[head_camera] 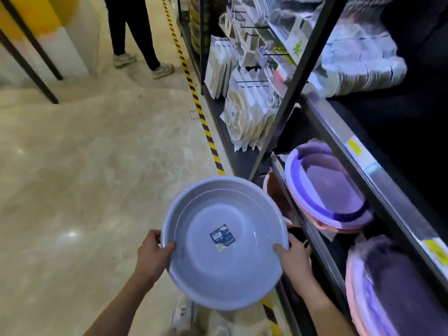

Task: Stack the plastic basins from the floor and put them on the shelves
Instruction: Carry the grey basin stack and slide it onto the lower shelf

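Observation:
I hold a round blue-grey plastic basin [225, 267] in front of me, above the floor, with a blue label stuck inside its bottom. My left hand [154, 255] grips its left rim and my right hand [292, 257] grips its right rim. To the right stands the black shelf unit [322, 248]. On its lower shelf sits a stack of purple and pink basins [324, 187]. A second stack of pink and purple basins [388, 287] lies nearer, at the lower right. A pink basin [274, 190] shows partly behind the shelf edge, below the held one.
Yellow-and-black hazard tape [201, 112] runs along the floor at the foot of the shelves. Packaged goods [247, 112] hang and stand on the shelves further along. Another person's legs and shoes [143, 64] are in the aisle ahead. A pillar [48, 52] stands at the far left.

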A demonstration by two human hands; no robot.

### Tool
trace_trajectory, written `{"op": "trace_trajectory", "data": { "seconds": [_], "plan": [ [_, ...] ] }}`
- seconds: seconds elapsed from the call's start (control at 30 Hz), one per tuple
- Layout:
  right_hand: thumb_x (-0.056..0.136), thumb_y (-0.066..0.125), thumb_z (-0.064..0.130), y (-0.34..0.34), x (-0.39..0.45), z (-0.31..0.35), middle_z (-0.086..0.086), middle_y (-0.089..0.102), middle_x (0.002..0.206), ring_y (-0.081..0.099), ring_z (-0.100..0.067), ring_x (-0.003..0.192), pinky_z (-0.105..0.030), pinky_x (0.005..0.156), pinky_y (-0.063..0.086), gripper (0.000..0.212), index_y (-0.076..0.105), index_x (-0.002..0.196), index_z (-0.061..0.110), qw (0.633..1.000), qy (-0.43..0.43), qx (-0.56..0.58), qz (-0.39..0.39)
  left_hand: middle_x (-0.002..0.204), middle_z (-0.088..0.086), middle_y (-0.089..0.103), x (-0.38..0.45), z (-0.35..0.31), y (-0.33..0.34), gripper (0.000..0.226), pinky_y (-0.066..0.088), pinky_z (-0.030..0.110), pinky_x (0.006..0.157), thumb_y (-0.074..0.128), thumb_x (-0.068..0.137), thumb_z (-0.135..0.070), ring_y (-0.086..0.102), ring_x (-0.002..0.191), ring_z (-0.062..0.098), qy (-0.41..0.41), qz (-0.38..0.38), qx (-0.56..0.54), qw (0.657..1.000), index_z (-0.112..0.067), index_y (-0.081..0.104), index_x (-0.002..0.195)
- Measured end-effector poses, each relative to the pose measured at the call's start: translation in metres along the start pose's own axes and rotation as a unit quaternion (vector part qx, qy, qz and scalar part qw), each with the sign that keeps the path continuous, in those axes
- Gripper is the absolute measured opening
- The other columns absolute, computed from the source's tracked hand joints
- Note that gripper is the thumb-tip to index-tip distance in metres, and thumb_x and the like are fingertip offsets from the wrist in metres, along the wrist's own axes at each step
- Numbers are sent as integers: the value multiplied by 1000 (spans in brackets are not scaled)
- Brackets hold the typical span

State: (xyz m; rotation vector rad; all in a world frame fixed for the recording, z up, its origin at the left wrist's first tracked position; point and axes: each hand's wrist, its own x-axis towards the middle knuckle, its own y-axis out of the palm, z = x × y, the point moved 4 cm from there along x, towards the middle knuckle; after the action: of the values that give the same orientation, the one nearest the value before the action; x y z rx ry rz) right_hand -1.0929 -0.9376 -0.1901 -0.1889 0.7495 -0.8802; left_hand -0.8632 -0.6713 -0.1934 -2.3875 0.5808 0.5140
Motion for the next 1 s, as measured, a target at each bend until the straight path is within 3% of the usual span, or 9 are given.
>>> {"op": "trace_trajectory", "data": {
  "seconds": [0.13, 0.27, 0.4, 0.53, 0.6, 0.67, 0.77, 0.87, 1.0],
  "plan": [
    [86, 67, 17, 36, 73, 13, 0, 74, 104, 68, -23, 99, -44, 94, 55, 22, 64, 106, 26, 999, 36, -18, 20, 92, 0, 63, 92, -7, 15, 36, 46, 35, 61, 67, 74, -31, 61, 81, 20, 20, 32, 33, 999, -11, 55, 101],
    [83, 70, 10, 72, 153, 3, 0, 73, 94, 68, -24, 90, -41, 87, 56, 29, 67, 110, 21, 997, 82, -7, -12, 90, 6, 64, 189, 2, 43, 25, 40, 26, 56, 70, 85, -15, 57, 75, 14, 38, 65, 94, 993, -7, 52, 100],
    [82, 72, 5, 108, 228, -19, 2, 70, 102, 67, -25, 99, -49, 94, 54, 37, 61, 108, 29, 995, 102, -3, -16, 79, -1, 58, 269, 16, 76, 37, 37, 28, 55, 71, 80, -29, 53, 70, 19, 33, 88, 137, 986, -6, 47, 98],
    [82, 71, -3, 142, 301, -50, -5, 72, 114, 67, -27, 105, -52, 97, 53, 44, 64, 122, 16, 993, 115, 12, -19, 77, 0, 55, 341, 44, 117, 41, 37, 36, 58, 71, 81, -32, 54, 74, 27, 14, 107, 157, 982, -5, 45, 98],
    [80, 72, -1, 160, 337, -75, -4, 72, 111, 68, -28, 104, -54, 96, 54, 44, 64, 120, 17, 992, 121, 2, -16, 75, -2, 54, 374, 63, 139, 48, 35, 36, 59, 65, 76, -42, 52, 70, 25, 12, 116, 162, 980, -4, 44, 96],
    [80, 71, 2, 177, 367, -89, 1, 71, 106, 67, -25, 99, -48, 91, 56, 41, 63, 115, 21, 991, 130, -11, -18, 73, -4, 52, 405, 84, 161, 51, 33, 33, 54, 58, 70, -47, 49, 65, 20, 16, 119, 168, 978, -5, 44, 95],
    [84, 65, -1, 200, 409, -117, -7, 69, 106, 66, -21, 93, -36, 76, 56, 35, 61, 113, 17, 989, 148, 4, -13, 74, -4, 53, 443, 121, 195, 46, 33, 28, 52, 63, 81, -45, 51, 67, 22, 16, 122, 170, 978, -5, 43, 95],
    [81, 68, 2, 221, 445, -152, -11, 72, 110, 69, -26, 97, -45, 82, 61, 39, 62, 116, 16, 988, 152, 1, 15, 73, -5, 51, 474, 156, 225, 47, 32, 34, 57, 64, 82, -44, 50, 66, 22, 18, 119, 166, 979, -4, 42, 95],
    [70, 72, 11, 240, 483, -193, -5, 74, 106, 70, -27, 99, -51, 86, 60, 42, 67, 110, 23, 986, 166, -32, -2, 73, -1, 54, 500, 195, 252, 42, 37, 35, 63, 70, 88, -36, 51, 68, 24, 15, 116, 174, 978, -6, 41, 93]
  ]
}}
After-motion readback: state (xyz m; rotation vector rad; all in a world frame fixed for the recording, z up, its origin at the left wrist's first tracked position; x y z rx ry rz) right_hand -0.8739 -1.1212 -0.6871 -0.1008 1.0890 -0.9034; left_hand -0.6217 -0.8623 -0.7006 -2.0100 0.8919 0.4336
